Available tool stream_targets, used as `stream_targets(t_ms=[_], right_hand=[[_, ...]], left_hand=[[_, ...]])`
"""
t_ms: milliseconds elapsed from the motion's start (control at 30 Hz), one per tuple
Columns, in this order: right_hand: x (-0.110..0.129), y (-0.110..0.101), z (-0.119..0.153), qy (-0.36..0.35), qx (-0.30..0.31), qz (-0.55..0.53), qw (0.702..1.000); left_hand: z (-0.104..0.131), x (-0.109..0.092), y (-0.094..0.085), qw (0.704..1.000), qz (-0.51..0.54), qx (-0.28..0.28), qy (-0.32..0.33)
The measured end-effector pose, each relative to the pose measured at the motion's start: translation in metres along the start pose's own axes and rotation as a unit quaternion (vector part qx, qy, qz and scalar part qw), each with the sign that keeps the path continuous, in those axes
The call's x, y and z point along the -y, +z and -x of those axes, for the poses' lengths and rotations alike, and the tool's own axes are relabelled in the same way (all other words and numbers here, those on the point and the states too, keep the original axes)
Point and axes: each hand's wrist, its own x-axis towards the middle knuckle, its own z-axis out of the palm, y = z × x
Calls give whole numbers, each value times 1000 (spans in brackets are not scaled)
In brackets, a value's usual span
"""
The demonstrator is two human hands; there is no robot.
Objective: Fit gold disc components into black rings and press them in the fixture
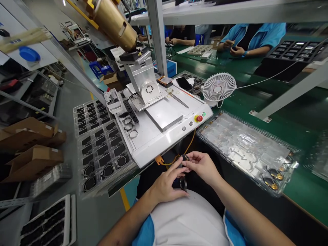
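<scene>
— Where were the hands?

— Low in the centre of the frame, over the lap. The right hand (202, 166) pinched a small dark ring (184, 158) at its fingertips; the left hand (166, 184) touched the same ring and gripped a second dark ring (182, 183) (partly hidden).

— And around them?

— The white machine (164, 126) just above, a clear tray (246, 147) on the green worktop (302, 116) to the right.

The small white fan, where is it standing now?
The fan stands on the green bench, right of the white machine and behind the clear tray.
</scene>
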Motion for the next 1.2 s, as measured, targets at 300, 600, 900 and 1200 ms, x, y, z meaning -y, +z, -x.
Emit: stream_targets(t_ms=[300,600,900,1200], right_hand=[[-3,-2,6,22,-8,-65,998],[6,20,24,128,65,-127,981],[7,47,34,4,-2,-56,998],[3,57,38,-17,-8,18,1000]], left_hand=[[-3,-1,1,983,171,-61,17],[-10,-3,-1,888,388,-240,-57],[-5,1,4,910,348,-226,11],[-3,2,3,921,286,-262,3]])
